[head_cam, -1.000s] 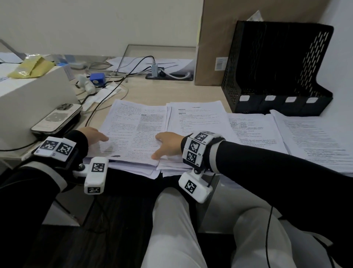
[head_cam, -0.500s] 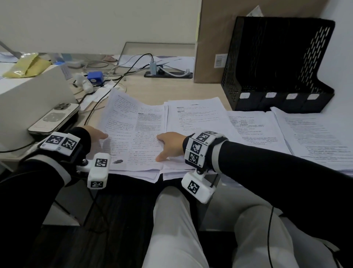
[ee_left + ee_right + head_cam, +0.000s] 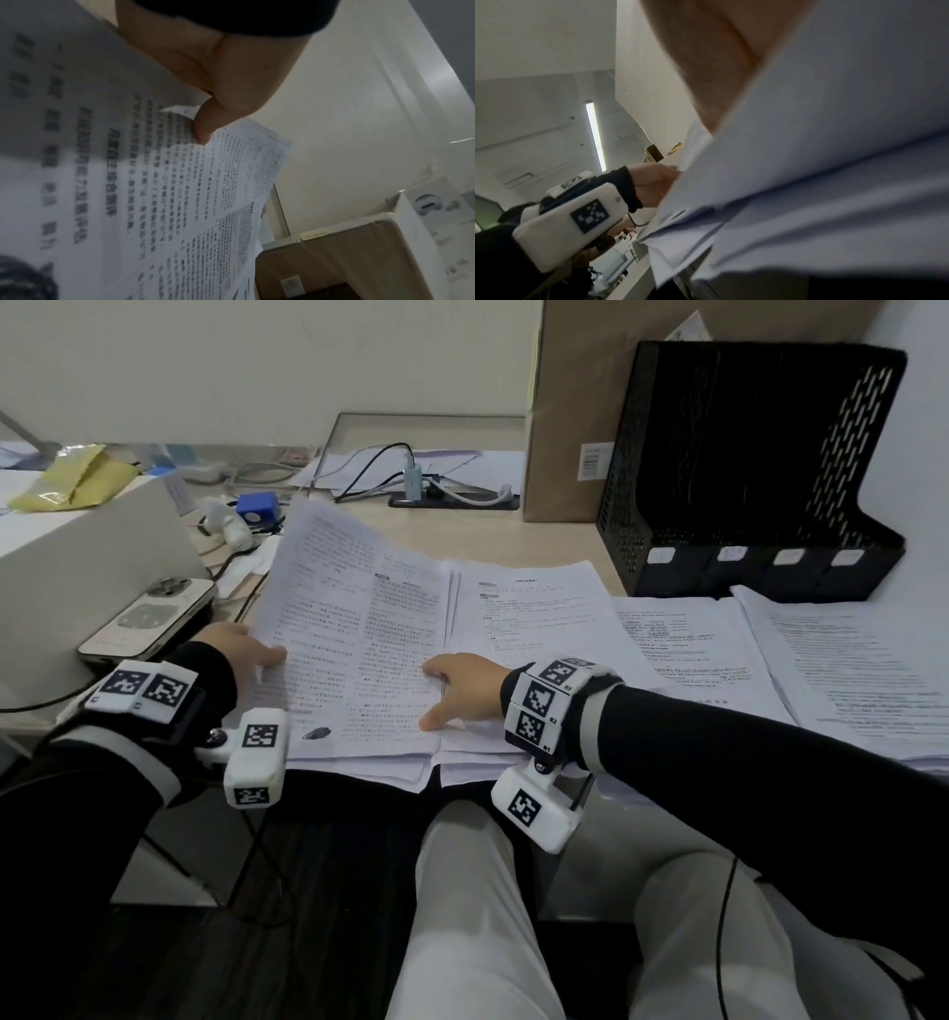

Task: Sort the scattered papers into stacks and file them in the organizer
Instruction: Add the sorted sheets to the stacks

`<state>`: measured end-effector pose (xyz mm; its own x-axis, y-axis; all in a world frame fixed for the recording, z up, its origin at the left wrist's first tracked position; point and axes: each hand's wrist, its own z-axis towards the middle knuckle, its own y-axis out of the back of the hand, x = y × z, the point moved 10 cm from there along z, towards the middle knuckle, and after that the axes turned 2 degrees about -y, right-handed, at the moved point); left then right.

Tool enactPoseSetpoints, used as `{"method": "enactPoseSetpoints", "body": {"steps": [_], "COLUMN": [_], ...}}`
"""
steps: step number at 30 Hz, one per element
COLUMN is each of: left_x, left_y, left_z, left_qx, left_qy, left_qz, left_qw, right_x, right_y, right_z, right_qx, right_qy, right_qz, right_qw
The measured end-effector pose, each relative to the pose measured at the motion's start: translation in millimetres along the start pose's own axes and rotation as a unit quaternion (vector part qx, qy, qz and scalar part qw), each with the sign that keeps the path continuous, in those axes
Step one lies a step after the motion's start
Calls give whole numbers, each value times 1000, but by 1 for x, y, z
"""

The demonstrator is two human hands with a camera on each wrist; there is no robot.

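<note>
We have the top sheet [image 3: 354,629] between our hands — left hand [image 3: 241,644] pinching its left edge, right hand [image 3: 462,685] gripping its right edge. It's light and floppy, so hold opposite edges. Beyond our right hand, the black organizer [image 3: 744,474] — its slots look empty.

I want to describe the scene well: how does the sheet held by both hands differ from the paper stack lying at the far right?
The held sheet is raised and tilted, its far edge off the desk; the far-right stack lies flat. The left hand and right hand hold the held sheet; nothing touches the far-right stack. The held sheet lies left of the organizer, the far-right stack directly before it. Both are white printed paper.
</note>
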<state>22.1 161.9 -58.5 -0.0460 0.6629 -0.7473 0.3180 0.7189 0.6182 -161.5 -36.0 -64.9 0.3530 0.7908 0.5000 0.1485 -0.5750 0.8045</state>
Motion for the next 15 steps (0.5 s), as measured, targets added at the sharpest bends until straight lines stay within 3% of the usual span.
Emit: {"method": "enactPoseSetpoints", "body": {"steps": [3, 7, 12, 15], "left_x": [-16, -43, -61, -63], "left_y": [13, 40, 59, 60], "left_z": [-13, -26, -29, -27], "left_qx": [-15, -40, -45, -39], "left_qy": [-55, -118, -144, -146], "left_qz": [-52, -96, -150, -177], "left_qw": [997, 988, 977, 973], "right_x": [-2, -9, -5, 3], "right_y": [21, 68, 57, 56], "right_z": [-5, -9, 10, 15], "right_qx": [-59, -151, -48, -46], "right_qy": [1, -12, -39, -28], "right_qz": [135, 301, 347, 355], "right_qw": [989, 942, 936, 933]}}
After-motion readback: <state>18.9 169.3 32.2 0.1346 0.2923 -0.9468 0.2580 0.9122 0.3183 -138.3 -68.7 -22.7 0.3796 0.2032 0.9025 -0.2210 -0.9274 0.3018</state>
